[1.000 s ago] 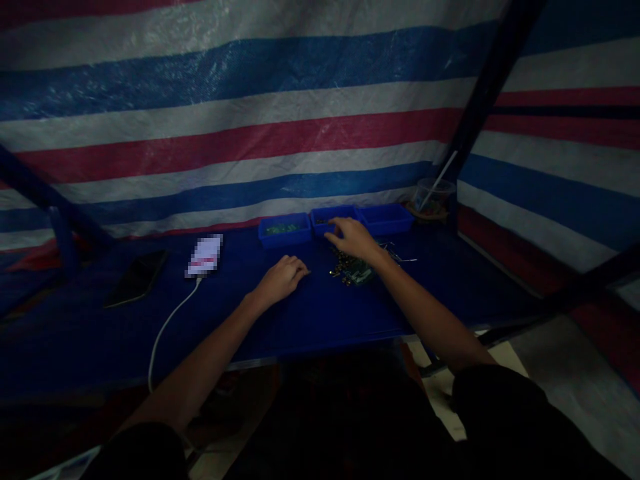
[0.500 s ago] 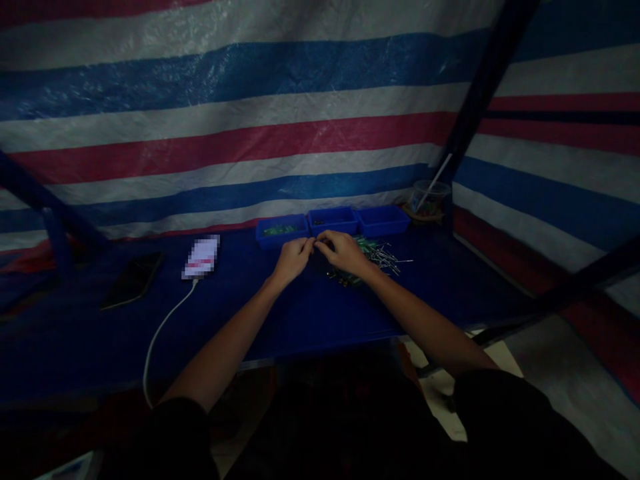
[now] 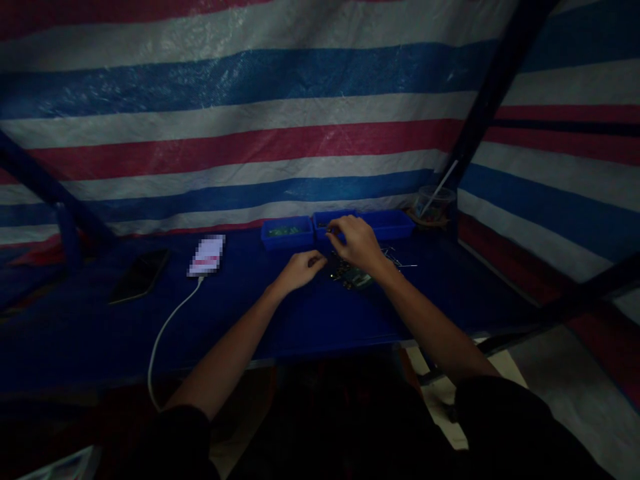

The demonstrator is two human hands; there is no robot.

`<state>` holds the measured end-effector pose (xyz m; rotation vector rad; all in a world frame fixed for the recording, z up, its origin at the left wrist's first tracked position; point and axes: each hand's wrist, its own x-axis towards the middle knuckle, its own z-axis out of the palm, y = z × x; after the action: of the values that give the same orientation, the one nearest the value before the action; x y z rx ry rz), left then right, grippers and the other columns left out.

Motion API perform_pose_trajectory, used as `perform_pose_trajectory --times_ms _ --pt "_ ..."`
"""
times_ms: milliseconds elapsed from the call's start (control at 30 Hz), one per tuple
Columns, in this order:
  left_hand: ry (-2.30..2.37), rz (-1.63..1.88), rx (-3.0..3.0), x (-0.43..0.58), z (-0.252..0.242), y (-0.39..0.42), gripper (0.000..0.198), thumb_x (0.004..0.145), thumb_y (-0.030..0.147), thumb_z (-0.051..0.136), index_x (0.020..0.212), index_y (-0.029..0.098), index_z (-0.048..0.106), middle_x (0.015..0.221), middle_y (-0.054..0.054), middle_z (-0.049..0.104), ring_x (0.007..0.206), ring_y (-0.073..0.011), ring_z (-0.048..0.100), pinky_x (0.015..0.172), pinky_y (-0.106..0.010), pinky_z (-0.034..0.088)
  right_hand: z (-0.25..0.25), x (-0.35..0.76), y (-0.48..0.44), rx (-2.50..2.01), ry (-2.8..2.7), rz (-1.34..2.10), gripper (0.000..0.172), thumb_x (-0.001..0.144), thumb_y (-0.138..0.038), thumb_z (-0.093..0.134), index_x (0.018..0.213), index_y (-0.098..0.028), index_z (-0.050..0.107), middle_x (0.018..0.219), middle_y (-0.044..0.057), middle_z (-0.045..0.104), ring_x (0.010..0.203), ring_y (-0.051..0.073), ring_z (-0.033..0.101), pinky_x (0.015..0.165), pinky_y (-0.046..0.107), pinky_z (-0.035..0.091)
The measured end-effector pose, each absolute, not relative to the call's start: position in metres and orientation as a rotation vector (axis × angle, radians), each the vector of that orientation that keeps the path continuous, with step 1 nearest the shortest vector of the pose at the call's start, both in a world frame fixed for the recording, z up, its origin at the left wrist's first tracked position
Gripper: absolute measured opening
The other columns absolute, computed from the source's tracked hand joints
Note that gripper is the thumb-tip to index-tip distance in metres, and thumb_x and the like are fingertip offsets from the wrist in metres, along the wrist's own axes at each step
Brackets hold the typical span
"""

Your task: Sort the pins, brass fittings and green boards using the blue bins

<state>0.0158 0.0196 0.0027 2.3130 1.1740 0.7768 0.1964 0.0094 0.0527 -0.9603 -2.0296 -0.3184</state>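
My right hand (image 3: 356, 240) is raised in front of the middle blue tray (image 3: 320, 233), thumb and fingertips pinched together; what they hold, if anything, is too small and dark to name. My left hand (image 3: 301, 268) is lower and nearer to me, just left of the pile, its fingers curled and closed, their contents hidden. A pile of small metal parts and thin rods (image 3: 353, 277), some with green, lies on the blue table partly under my right hand and forearm. The left blue tray (image 3: 265, 239) holds greenish pieces. The right blue tray (image 3: 395, 230) is partly behind my right hand.
Left on the blue table (image 3: 240, 320) lie a dark phone (image 3: 140, 275) and a lit phone (image 3: 207, 256) with a white cable (image 3: 160, 327). A clear plastic cup (image 3: 434, 202) with a straw stands at the back right. Dark frame posts and striped sheeting enclose the table.
My hands, together at the fingertips before, are now apart. The right has risen toward the middle tray; the left has dropped slightly toward me. The view has shifted a little.
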Motion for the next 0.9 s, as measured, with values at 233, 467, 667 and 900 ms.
perform_pose_trajectory --times_ms 233,467,667,900 --pt "1.062 0.577 2.677 0.020 -0.013 0.017 0.018 0.083 0.029 0.059 0.097 0.022 0.067 0.091 -0.004 0.065 0.088 -0.0202 0.057 0.082 -0.033 0.042 0.100 0.209 0.007 -0.774 -1.723 -0.463 0.020 0.094 -0.031 0.040 0.099 -0.020 0.056 0.079 0.004 0.060 0.077 0.019 0.056 0.077 0.038 0.041" --pt "1.229 0.833 2.369 0.020 -0.004 0.021 0.020 0.086 0.029 0.050 0.083 0.018 0.066 0.079 -0.001 0.068 0.071 -0.0162 0.057 0.074 -0.029 0.040 0.069 0.220 0.047 -1.323 -1.969 -0.216 0.029 0.087 -0.034 0.054 0.110 -0.016 0.058 0.087 0.007 0.065 0.089 0.024 0.057 0.081 0.038 0.040" --pt "1.302 1.065 1.973 0.017 -0.006 0.028 0.038 0.089 0.040 0.043 0.061 0.017 0.054 0.056 0.003 0.049 0.055 -0.0123 0.046 0.055 -0.024 0.032 0.025 0.199 0.024 -1.156 -2.395 0.063 0.024 0.086 -0.037 0.055 0.099 -0.018 0.062 0.086 0.004 0.066 0.084 0.018 0.057 0.073 0.028 0.037" --pt "1.242 1.119 1.826 0.020 -0.013 0.030 0.039 0.089 0.044 0.041 0.062 0.018 0.049 0.054 0.004 0.043 0.050 -0.0106 0.039 0.051 -0.023 0.029 0.030 0.188 0.018 -1.200 -2.406 -0.062 0.014 0.086 -0.028 0.053 0.094 -0.019 0.060 0.093 0.006 0.065 0.088 0.019 0.053 0.074 0.030 0.031"
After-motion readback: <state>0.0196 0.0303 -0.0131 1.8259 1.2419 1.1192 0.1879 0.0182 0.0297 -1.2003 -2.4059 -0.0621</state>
